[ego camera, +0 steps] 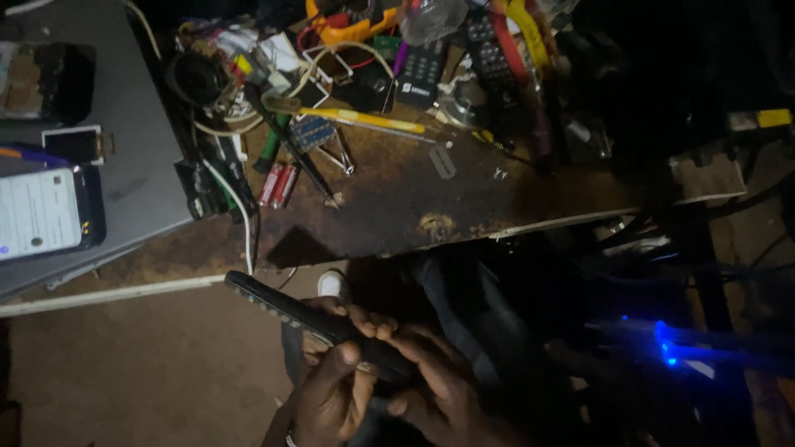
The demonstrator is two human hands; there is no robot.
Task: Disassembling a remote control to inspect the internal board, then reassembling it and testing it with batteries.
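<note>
Both hands grip a black remote control in the lap, below a cluttered workbench.

A lit phone (40, 213) lies far left on a grey panel (137, 141). Red batteries (277, 184) and a yellow-handled screwdriver (364, 120) lie on the rusty bench (397, 199). The left hand (331, 393) and right hand (439, 393) curl around the remote control (306, 319), thumbs on top, seemingly steadying it edge-up for inspection. Blue light (667, 348) glows at right.

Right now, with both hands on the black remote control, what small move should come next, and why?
Probably raise the black remote control toward the workbench. The left hand and right hand hold it low in shadow, so its details are hard to see.
</note>
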